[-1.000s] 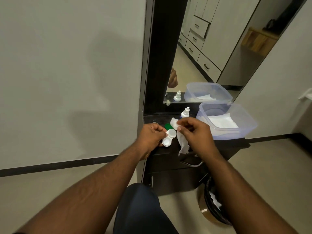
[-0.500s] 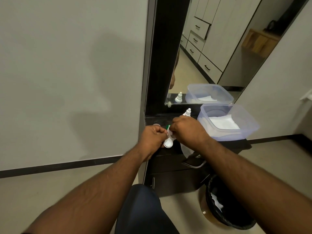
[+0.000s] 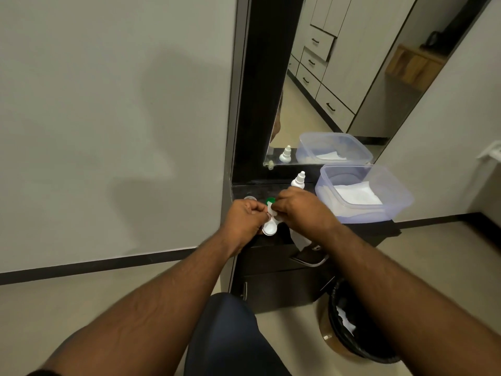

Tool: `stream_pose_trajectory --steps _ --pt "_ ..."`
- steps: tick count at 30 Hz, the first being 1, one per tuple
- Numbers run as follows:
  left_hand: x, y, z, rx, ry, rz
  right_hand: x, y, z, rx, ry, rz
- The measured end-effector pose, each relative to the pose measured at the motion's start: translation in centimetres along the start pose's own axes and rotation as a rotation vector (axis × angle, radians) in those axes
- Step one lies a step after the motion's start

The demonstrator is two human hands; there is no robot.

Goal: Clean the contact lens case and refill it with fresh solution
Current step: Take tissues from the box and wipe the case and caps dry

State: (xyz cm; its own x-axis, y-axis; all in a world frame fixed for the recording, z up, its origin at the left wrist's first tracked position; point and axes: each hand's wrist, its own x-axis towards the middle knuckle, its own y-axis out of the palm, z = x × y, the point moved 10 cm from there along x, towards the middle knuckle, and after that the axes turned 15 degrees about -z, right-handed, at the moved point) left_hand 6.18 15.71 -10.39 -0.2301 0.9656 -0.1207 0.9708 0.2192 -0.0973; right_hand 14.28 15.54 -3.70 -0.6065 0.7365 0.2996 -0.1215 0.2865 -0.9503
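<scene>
My left hand (image 3: 245, 217) grips a white contact lens case (image 3: 269, 228) above the front of the dark dresser top (image 3: 260, 189). My right hand (image 3: 296, 208) pinches a white tissue (image 3: 271, 211) and presses it into the case's far well; the tissue's tail (image 3: 300, 241) hangs below that hand. The near well shows empty and white. A green cap (image 3: 269, 200) and a clear cap (image 3: 249, 198) lie on the top behind my hands. A white solution bottle (image 3: 298, 181) stands just beyond my right hand.
A translucent purple tub (image 3: 395, 192) holding folded white tissues sits at the right of the dresser. A mirror (image 3: 339, 77) rises behind it. A black-lined bin (image 3: 349, 340) stands on the floor at lower right. My knee (image 3: 227, 335) is below the drawers.
My right hand has moved left from holding the tissue up beside the case to pressing it into the far well. My left hand keeps the case in about the same place.
</scene>
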Motion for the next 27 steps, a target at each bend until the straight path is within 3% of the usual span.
stream_pose_trajectory --steps 2,5,8,11,14,20,22,27 --pt "-0.1 -0.1 0.1 0.005 0.006 -0.033 -0.2 -0.5 -0.7 0.05 0.097 -0.084" --pt "-0.1 -0.1 0.1 0.023 0.038 -0.064 -3.4 -1.0 -4.1 0.392 0.682 -0.41" --pt "0.0 -0.1 0.2 0.023 0.036 -0.072 -7.5 2.2 -5.5 0.875 1.187 -0.542" --pt "0.3 0.0 0.6 0.031 0.008 -0.06 -8.7 2.7 -5.6 1.185 1.338 -0.571" --pt "0.5 0.1 0.8 0.056 0.006 -0.056 -8.1 0.0 -6.9 1.064 1.178 -0.606" --pt "0.3 0.0 0.6 0.048 0.006 -0.062 -3.4 -4.2 -2.8 0.32 0.335 -0.536" --pt "0.2 -0.1 0.6 0.044 0.002 -0.061 -3.0 -3.5 -1.9 0.255 0.266 -0.539" --pt "0.2 -0.1 0.6 0.039 -0.007 -0.046 -4.1 -2.2 -1.6 0.352 0.328 -0.579"
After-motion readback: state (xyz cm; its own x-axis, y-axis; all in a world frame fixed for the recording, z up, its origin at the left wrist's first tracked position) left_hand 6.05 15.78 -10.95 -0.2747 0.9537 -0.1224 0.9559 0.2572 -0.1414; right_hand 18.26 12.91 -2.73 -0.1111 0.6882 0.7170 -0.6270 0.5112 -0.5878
